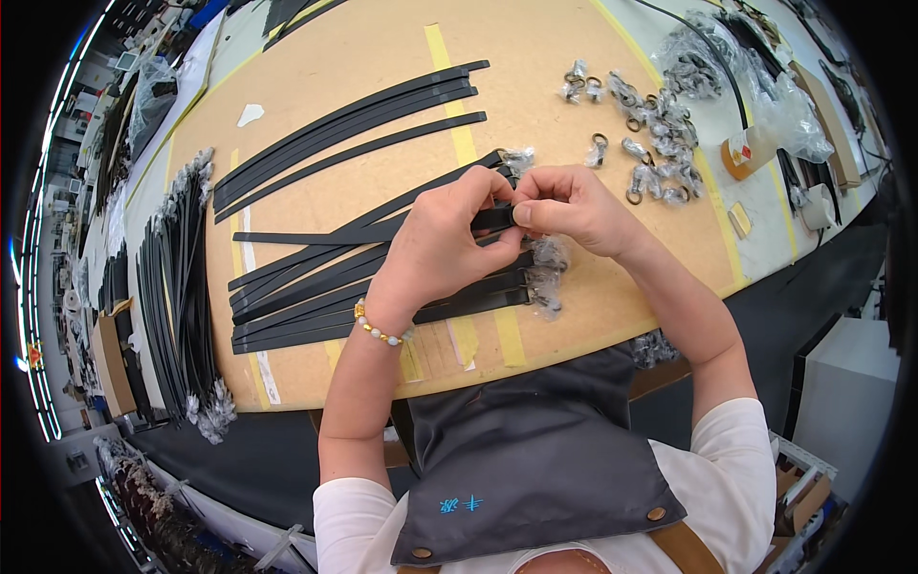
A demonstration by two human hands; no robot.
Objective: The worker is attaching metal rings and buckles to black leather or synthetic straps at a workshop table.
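Observation:
My left hand and my right hand meet over the middle of the tan worktable. Both pinch the end of one long black strap that runs off to the left. The strap's tip sits between my fingertips, partly hidden by them. Under my hands lies a stack of black straps with plastic-wrapped ends. My left wrist wears a bead bracelet.
More black straps lie at the back left. Several plastic-wrapped metal rings are scattered at the back right, near clear bags and tape rolls. A large bundle of finished straps lies along the left edge.

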